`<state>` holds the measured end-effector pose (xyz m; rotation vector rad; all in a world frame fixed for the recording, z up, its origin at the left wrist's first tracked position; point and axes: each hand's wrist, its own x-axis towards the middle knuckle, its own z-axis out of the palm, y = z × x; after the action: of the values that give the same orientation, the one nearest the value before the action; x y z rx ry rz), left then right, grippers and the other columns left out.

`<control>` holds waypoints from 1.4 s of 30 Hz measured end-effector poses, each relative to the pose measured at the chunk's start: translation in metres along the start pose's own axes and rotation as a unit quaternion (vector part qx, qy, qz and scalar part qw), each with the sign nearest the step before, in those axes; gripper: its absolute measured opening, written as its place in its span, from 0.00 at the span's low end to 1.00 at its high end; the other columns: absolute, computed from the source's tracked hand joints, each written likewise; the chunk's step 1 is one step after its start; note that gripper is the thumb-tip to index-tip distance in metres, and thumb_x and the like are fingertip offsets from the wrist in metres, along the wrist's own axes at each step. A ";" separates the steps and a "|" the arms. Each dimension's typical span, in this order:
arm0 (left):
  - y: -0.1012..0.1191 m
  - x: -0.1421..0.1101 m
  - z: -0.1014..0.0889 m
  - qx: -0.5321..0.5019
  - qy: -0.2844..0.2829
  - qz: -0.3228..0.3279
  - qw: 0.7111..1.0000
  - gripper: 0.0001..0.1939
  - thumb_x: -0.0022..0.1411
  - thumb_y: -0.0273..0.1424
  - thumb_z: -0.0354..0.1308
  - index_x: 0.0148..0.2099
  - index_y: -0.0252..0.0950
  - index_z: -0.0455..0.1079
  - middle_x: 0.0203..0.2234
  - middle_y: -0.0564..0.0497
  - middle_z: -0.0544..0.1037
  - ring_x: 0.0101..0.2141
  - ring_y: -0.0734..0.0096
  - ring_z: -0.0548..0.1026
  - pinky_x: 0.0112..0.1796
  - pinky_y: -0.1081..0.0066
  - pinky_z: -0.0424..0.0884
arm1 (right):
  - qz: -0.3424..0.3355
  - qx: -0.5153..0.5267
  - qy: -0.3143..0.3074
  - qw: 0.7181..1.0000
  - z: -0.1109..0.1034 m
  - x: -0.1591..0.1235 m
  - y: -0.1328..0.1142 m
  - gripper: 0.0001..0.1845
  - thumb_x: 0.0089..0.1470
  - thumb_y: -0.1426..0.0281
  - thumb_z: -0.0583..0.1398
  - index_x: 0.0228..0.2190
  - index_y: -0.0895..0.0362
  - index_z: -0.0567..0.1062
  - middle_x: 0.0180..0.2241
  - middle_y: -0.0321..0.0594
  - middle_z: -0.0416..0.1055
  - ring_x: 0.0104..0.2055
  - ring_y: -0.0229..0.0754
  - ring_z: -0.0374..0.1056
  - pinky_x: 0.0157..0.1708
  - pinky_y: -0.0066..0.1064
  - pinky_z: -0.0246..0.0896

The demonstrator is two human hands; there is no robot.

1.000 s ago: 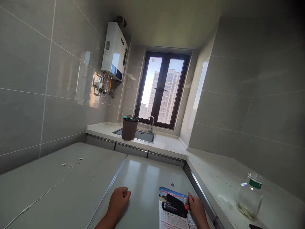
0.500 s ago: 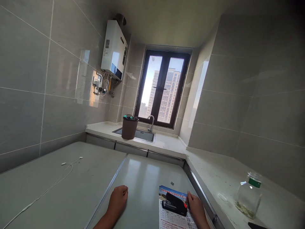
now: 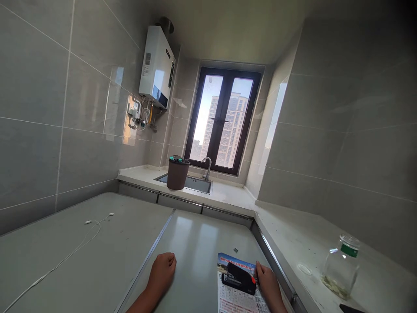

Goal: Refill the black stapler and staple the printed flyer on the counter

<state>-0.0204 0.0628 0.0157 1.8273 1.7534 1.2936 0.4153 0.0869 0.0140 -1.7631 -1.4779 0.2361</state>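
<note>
My left hand (image 3: 163, 270) rests as a closed fist on the pale folding table (image 3: 192, 243), with nothing showing in it. On the right, my right hand (image 3: 267, 280) is also closed, its knuckles at the right edge of a printed sheet (image 3: 236, 302) with a blue picture and red lettering. A black stapler (image 3: 237, 279) with a red patch at its right end lies on the sheet, just left of that hand. Beyond the sheet's top edge is a small grey strip of staples (image 3: 235, 250).
White earphones (image 3: 75, 251) trail over the table's left half. A glass jar (image 3: 340, 269) with some contents and a clear ring (image 3: 304, 269) are on the right counter. Behind the table, a brown bin (image 3: 177, 174) stands at the sink (image 3: 198, 186), below a window.
</note>
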 end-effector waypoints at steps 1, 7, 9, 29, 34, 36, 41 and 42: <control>0.000 0.000 0.000 0.001 0.003 0.001 1.000 0.16 0.55 0.34 0.47 0.24 0.41 0.40 0.20 0.57 0.47 0.23 0.72 0.50 0.28 0.67 0.44 | 0.000 0.001 0.001 1.000 0.000 0.000 -0.001 0.34 0.54 0.40 0.46 0.14 0.52 0.63 0.16 0.40 0.68 0.22 0.44 0.64 0.25 0.33 0.52; 0.001 0.002 0.000 0.010 -0.002 -0.001 1.000 0.15 0.54 0.34 0.47 0.24 0.40 0.41 0.19 0.56 0.49 0.23 0.72 0.51 0.29 0.67 0.45 | 0.005 0.010 0.005 1.000 -0.003 -0.002 -0.007 0.33 0.53 0.40 0.46 0.13 0.52 0.62 0.16 0.41 0.67 0.22 0.43 0.63 0.25 0.32 0.53; 0.001 0.002 -0.001 0.008 -0.005 -0.003 1.000 0.15 0.53 0.34 0.47 0.23 0.41 0.42 0.19 0.57 0.49 0.23 0.72 0.50 0.28 0.67 0.45 | 0.005 0.010 0.006 1.000 -0.003 -0.002 -0.008 0.33 0.53 0.40 0.47 0.13 0.52 0.63 0.16 0.41 0.67 0.22 0.43 0.63 0.25 0.32 0.54; 0.001 0.000 0.001 -0.014 -0.009 -0.003 1.000 0.16 0.51 0.32 0.49 0.23 0.40 0.41 0.19 0.57 0.47 0.23 0.72 0.50 0.29 0.66 0.43 | -0.076 -0.202 -0.096 0.972 0.010 0.013 0.000 0.22 0.62 0.57 0.53 0.24 0.52 0.77 0.28 0.43 0.78 0.32 0.44 0.74 0.29 0.29 0.52; -0.001 0.001 0.002 -0.043 0.006 -0.002 0.999 0.17 0.50 0.33 0.50 0.22 0.40 0.41 0.19 0.57 0.48 0.23 0.72 0.49 0.29 0.66 0.43 | -0.170 -0.186 -0.076 0.965 0.030 0.037 -0.006 0.19 0.60 0.55 0.54 0.31 0.54 0.77 0.41 0.48 0.77 0.45 0.48 0.73 0.45 0.34 0.64; -0.002 0.001 0.002 -0.081 0.010 -0.005 0.997 0.17 0.50 0.33 0.51 0.22 0.41 0.41 0.19 0.57 0.47 0.24 0.72 0.49 0.29 0.66 0.42 | -0.184 -0.174 -0.097 0.962 0.040 0.042 -0.009 0.20 0.59 0.56 0.54 0.42 0.54 0.79 0.53 0.50 0.75 0.57 0.51 0.70 0.55 0.38 0.64; -0.001 0.004 0.001 -0.135 0.036 -0.032 0.990 0.18 0.48 0.36 0.51 0.22 0.41 0.41 0.19 0.58 0.45 0.24 0.73 0.47 0.30 0.67 0.42 | -0.134 -0.188 -0.167 0.959 0.068 0.036 -0.030 0.27 0.60 0.61 0.54 0.59 0.53 0.73 0.64 0.46 0.66 0.69 0.55 0.58 0.66 0.51 0.54; -0.001 0.006 0.000 -0.141 0.049 -0.043 0.988 0.18 0.48 0.37 0.51 0.22 0.42 0.41 0.19 0.58 0.45 0.24 0.73 0.48 0.29 0.67 0.42 | -0.139 -0.187 -0.168 0.958 0.076 0.032 -0.039 0.26 0.61 0.62 0.54 0.59 0.53 0.73 0.65 0.46 0.65 0.69 0.56 0.58 0.67 0.51 0.53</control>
<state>-0.0219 0.0679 0.0177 1.5409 1.5815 1.5318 0.3502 0.1497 0.0013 -1.8388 -2.1087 0.1173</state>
